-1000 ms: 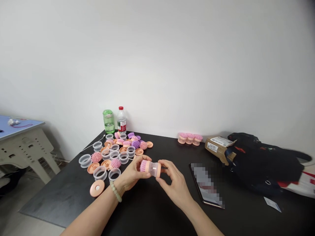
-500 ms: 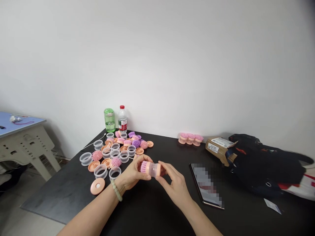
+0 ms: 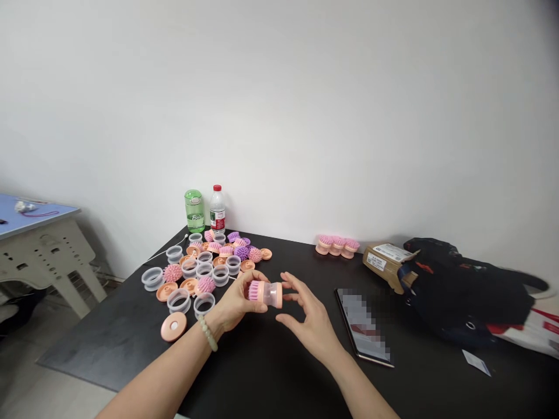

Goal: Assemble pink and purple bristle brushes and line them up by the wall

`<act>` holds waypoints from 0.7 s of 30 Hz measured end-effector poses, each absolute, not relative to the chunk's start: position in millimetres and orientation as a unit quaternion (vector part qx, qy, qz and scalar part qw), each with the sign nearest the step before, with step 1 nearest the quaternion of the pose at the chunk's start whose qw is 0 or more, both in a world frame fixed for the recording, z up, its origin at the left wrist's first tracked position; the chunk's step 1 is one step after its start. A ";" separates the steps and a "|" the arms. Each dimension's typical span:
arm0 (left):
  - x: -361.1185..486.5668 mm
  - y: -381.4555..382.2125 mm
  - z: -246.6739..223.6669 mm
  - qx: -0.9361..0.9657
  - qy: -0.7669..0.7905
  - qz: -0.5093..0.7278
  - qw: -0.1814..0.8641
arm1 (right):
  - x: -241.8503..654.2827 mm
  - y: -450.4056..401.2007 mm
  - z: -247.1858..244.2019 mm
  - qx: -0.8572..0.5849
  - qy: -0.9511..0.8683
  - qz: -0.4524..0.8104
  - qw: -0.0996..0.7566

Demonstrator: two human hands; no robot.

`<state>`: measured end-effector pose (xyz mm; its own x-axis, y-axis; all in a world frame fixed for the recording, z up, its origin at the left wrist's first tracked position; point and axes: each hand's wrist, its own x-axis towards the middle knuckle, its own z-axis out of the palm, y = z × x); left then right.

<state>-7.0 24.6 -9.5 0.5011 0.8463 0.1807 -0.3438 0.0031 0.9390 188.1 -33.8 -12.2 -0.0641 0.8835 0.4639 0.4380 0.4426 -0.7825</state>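
Brush [image 3: 271, 294]: sideways above the black table [image 3: 271, 372], pink bristles [image 3: 254, 290] toward nine o'clock, peach base [image 3: 279, 295] toward three.
Left hand [image 3: 236, 305]: from my end I see thumb and fingers curled round the bristle end, as half a second ago.
Right hand [image 3: 315, 320]: fingers now spread wide, gripping nothing, just beside the base they pinched then (whether one fingertip grazes it, I can't tell).
Clear rings [image 3: 154, 286]: scattered toward ten o'clock among pink heads [image 3: 173, 272], seemingly unmoved.
Three standing brushes [image 3: 336, 248]: two o'clock, in a row.
Phone [image 3: 360, 326]: between three and four.
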 end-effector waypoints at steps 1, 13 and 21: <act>-7.1 25.3 -10.3 0.547 0.231 0.443 0.671 | 187.9 -33.6 -12.8 -0.480 -0.692 0.221 0.491; -7.6 23.2 -6.2 0.556 0.235 0.431 0.671 | 188.6 -32.1 -13.7 -0.494 -0.699 0.213 0.471; -5.5 26.3 -16.4 0.580 0.239 0.405 0.665 | 193.2 -31.8 -10.7 -0.509 -0.685 0.223 0.470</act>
<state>-5.5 26.3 -16.4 0.5578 0.8160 0.1518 -0.2620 -0.0004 0.9651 193.2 -31.8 -10.7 -0.0396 0.9081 0.4169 0.4881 0.3816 -0.7849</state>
